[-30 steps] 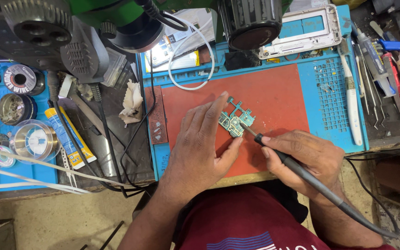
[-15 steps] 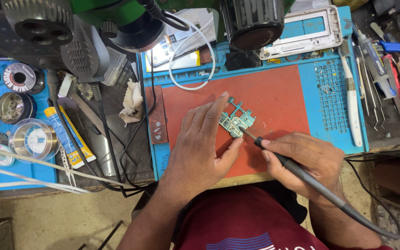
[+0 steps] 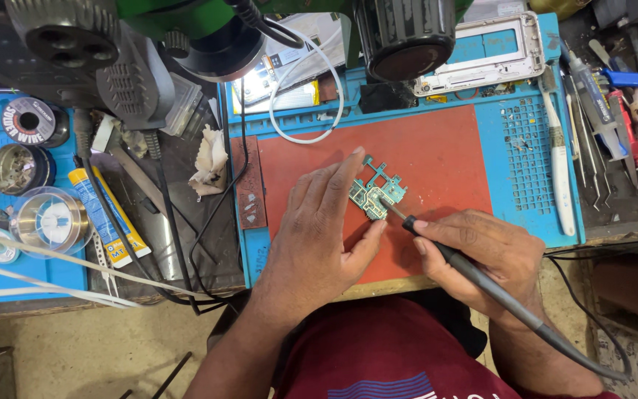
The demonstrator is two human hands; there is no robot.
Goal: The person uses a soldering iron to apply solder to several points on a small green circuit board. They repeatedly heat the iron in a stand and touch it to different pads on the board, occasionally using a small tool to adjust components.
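- The soldering iron (image 3: 474, 277) tip has slid up onto the small green board (image 3: 375, 193).
- The right hand (image 3: 485, 255) has moved a little toward the red mat's (image 3: 437, 155) middle.
- The left hand (image 3: 319, 233) has shifted slightly.

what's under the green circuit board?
The green circuit board lies on the red work mat. The left hand pins its left edge, hiding that part; the soldering iron in the right hand touches its top.

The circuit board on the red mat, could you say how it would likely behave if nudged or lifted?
The circuit board looks thin, flat and small, so probably stiff and light. It would likely slide on the mat if pushed; the left hand pins it. Its narrow cut-out arms may snap.
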